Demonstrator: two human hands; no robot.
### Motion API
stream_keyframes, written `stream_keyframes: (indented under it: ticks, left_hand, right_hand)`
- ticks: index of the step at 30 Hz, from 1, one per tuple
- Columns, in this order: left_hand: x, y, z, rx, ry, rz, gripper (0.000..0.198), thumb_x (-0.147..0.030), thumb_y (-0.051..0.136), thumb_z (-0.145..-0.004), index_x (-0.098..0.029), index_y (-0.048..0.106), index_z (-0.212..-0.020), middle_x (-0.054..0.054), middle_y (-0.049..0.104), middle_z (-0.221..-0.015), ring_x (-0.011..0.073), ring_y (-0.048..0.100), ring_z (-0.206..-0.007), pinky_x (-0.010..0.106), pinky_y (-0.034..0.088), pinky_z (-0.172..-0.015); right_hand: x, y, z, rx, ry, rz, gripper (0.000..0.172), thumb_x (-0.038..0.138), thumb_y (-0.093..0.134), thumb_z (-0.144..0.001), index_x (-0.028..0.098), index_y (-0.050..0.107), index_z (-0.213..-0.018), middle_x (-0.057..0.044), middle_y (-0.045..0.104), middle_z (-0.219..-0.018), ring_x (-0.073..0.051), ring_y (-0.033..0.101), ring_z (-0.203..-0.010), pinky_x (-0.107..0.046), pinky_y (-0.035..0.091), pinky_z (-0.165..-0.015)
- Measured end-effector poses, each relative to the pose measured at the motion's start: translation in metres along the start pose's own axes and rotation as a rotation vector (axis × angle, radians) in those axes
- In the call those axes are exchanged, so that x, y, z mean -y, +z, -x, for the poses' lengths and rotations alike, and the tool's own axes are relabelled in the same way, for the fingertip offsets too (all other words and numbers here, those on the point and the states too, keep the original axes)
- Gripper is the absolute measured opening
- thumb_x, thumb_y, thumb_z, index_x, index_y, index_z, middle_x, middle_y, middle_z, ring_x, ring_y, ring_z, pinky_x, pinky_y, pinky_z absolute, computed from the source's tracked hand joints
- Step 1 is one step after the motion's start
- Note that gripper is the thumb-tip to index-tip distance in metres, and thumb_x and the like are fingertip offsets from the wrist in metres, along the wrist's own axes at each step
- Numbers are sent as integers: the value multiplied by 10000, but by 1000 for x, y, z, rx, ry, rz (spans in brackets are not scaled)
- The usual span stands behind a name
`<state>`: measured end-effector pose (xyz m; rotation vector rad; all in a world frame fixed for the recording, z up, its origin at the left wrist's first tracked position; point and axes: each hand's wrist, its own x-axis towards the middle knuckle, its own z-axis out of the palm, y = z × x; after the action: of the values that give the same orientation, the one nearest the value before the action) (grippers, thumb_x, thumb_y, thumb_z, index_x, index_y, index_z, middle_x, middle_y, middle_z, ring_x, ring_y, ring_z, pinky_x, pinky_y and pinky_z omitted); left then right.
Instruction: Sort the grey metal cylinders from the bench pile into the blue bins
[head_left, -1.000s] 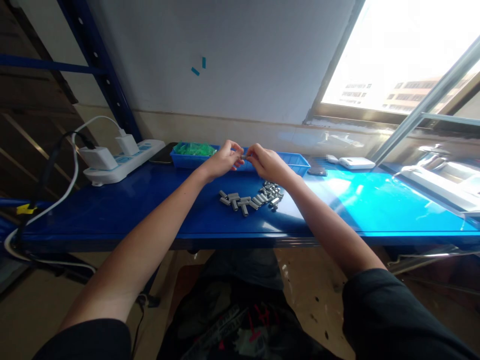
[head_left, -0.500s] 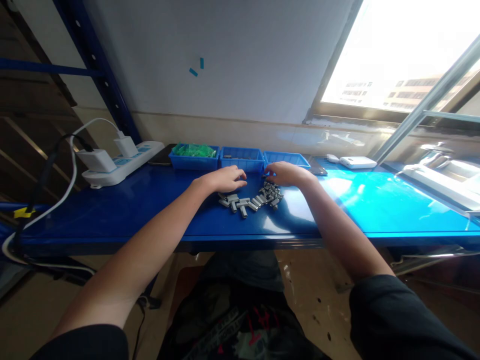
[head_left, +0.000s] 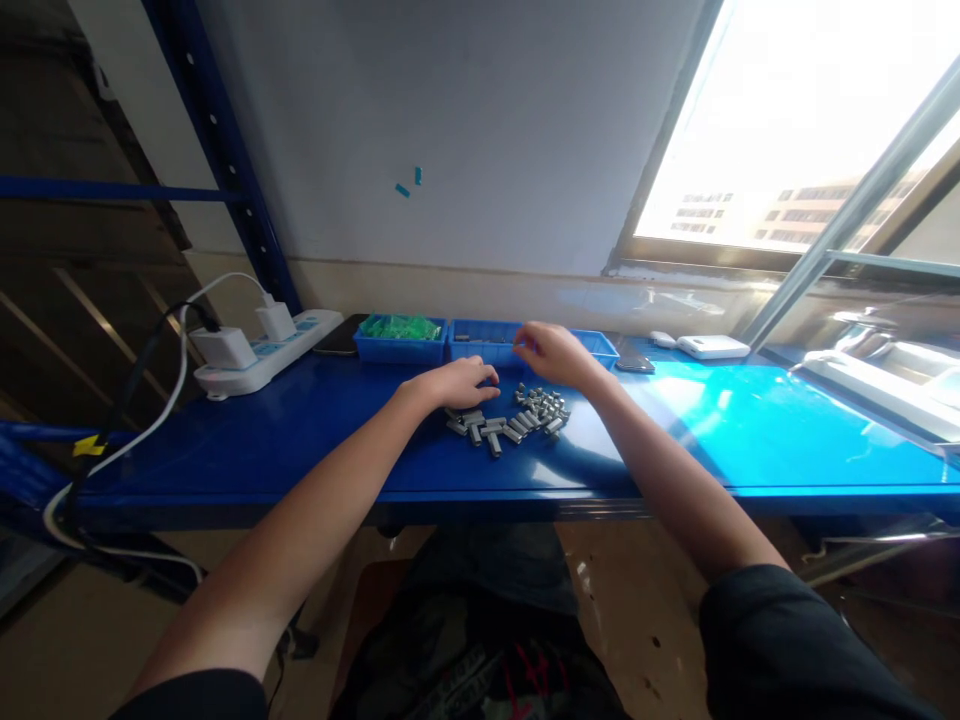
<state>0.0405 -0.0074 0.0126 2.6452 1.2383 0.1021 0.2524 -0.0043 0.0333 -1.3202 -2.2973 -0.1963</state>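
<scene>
My left hand (head_left: 463, 384) hovers low at the left end of a loose heap of small silver metal pieces (head_left: 534, 410), with thumb and fingers apart. Some pieces beneath it are partly covered. My right hand (head_left: 556, 354) is at the front edge of the middle blue bin (head_left: 480, 352), its fingers curled together; whatever they hold is too small to make out. A few small parts lie in that bin. The left bin (head_left: 401, 350) is filled with green, film-like material. The right blue bin (head_left: 600, 347) is partly hidden behind my right hand.
A white power strip (head_left: 247, 375) with plugged-in adapters stands on the left of the blue table (head_left: 300, 440). Dark flat phone-like objects lie beside the bins, one at left (head_left: 341, 336). A white device (head_left: 712, 346) sits at the back right, near a metal frame bar (head_left: 832, 215).
My right hand has moved from the far side of the metal heap to the front of the middle bin. The left hand stays nearly in place. The camera view has shifted slightly.
</scene>
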Motion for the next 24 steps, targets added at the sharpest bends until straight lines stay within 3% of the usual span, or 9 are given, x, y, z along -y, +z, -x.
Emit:
stream_keyframes:
  ticks: [3, 6, 10, 14, 18, 24]
  left_hand:
    - [-1, 0, 1, -16, 13, 13, 481, -501, 427, -887, -199, 601, -1218, 108, 561, -1202, 241, 570, -1071, 296, 432, -896]
    - [-5, 2, 1, -55, 63, 65, 446, -452, 429, -899, -196, 591, -1226, 99, 601, -1159, 222, 593, -1014, 278, 445, -839]
    - [-11, 8, -4, -114, 145, 33, 355, -352, 481, -871, -201, 629, -1155, 85, 635, -1105, 211, 609, -961, 271, 450, -799]
    - [-11, 12, -8, -146, 77, -48, 268, -334, 494, -845, -201, 681, -985, 85, 662, -1038, 228, 623, -911, 288, 455, -750]
    - [-9, 8, -6, -161, -8, -70, 289, -343, 467, -852, -201, 678, -989, 89, 680, -1044, 237, 632, -905, 287, 453, -709]
    - [-5, 6, -5, -154, -43, -62, 300, -357, 454, -864, -214, 671, -1013, 68, 692, -1029, 221, 640, -898, 270, 454, -715]
  right_hand:
    - [-19, -13, 0, -262, 303, 73, 282, 311, 489, -889, 197, 593, -1124, -66, 688, -869, -238, 622, -838, -315, 428, -737]
    - [-33, -19, 7, -195, 407, 86, 387, 352, 544, -861, 172, 552, -1203, -74, 689, -832, -257, 624, -832, -334, 436, -737]
    - [-22, -15, 13, -6, 288, -1, 317, 384, 564, -864, 185, 610, -1106, -35, 677, -777, -195, 608, -739, -280, 417, -674]
    - [5, -5, 10, 189, 99, -78, 209, 340, 548, -874, 201, 659, -984, -3, 668, -743, -143, 575, -663, -238, 372, -603]
    - [19, 5, 10, 436, -26, -66, 211, 348, 627, -819, 203, 681, -963, -8, 675, -792, -128, 547, -635, -229, 347, -553]
    - [22, 9, 12, 505, -55, -89, 139, 138, 563, -749, 190, 679, -805, 3, 666, -727, -112, 518, -607, -217, 341, -545]
